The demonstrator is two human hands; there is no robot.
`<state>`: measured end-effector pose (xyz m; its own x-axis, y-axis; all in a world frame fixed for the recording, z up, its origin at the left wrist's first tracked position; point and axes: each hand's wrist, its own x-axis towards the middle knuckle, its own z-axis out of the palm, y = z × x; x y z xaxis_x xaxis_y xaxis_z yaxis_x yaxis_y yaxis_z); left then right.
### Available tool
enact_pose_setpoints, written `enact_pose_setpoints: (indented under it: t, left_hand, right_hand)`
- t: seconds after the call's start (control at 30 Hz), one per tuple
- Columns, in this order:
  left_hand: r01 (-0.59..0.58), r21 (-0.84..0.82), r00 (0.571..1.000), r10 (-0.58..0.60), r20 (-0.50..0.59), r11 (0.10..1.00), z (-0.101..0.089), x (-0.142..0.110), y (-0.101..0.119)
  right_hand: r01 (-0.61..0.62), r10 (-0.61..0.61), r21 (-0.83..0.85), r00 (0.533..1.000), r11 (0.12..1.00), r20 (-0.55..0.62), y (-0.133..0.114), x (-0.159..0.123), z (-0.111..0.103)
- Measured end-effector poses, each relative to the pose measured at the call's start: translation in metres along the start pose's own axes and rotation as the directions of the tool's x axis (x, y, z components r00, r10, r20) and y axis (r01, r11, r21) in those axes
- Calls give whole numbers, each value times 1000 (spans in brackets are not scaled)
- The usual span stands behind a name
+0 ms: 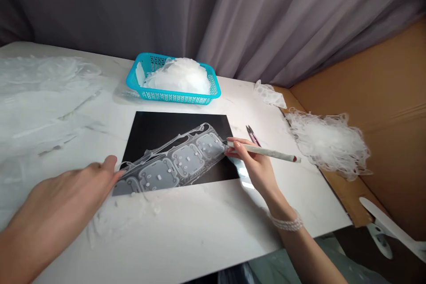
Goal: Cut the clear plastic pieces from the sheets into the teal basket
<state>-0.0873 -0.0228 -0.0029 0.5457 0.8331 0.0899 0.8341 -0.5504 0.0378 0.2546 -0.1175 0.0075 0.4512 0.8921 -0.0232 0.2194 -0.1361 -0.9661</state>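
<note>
A translucent molded silicone sheet (pixel 188 159) with rounded panels and small raised bits lies slantwise over a black mat (pixel 156 128). My left hand (pixel 73 195) pinches the sheet's near left end between thumb and fingers. At the far right end, my right hand (pixel 251 159) grips a pen-shaped tool with a whitish wrapped handle (pixel 273 154), its dark tip at the sheet's edge. The fingertips of that hand also touch or nearly touch the sheet; I cannot tell which. Just beyond my right hand lie small dark purple snips (pixel 253 135).
A turquoise basket (pixel 175 97) heaped with translucent pieces stands behind the mat. Clear sheets (pixel 40 102) spread over the table's left. At right are a tangle of clear scraps (pixel 329 144) and a small strip (pixel 269 94) by a cardboard wall (pixel 372 97). Tiny scraps (pixel 146 206) lie in front.
</note>
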Motion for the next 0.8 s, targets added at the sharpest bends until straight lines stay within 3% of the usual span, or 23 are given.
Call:
enact_pose_setpoints:
  t: [0.07, 0.13, 0.17, 0.23, 0.27, 0.47, 0.8]
  left_hand:
    - [-62, 345, 997, 71, -12, 936, -16, 5, 17]
    - [-213, 352, 970, 240, -34, 912, -24, 23, 43]
    - [-326, 290, 929, 362, -80, 900, -24, 34, 56]
    - [-591, 151, 789, 607, -98, 792, -15, 56, 78]
    - [-655, 104, 742, 663, -97, 748, -7, 64, 86]
    - [-670, 40, 741, 671, -35, 741, 26, 72, 93]
    - [-636, 50, 768, 638, -65, 770, 30, 68, 94]
  right_hand:
    - [58, -52, -96, 996, 994, 68, -4, -3, 11]
    - [162, -135, -189, 980, 969, 147, -5, -5, 23]
    - [219, -179, -235, 967, 947, 179, -5, -5, 29]
    - [311, -249, -324, 944, 894, 218, -5, -6, 39]
    - [338, -271, -358, 936, 870, 224, -4, -6, 43]
    - [368, -288, -419, 926, 830, 243, -3, -7, 48]
    - [434, -350, -564, 901, 703, 257, -5, -8, 56]
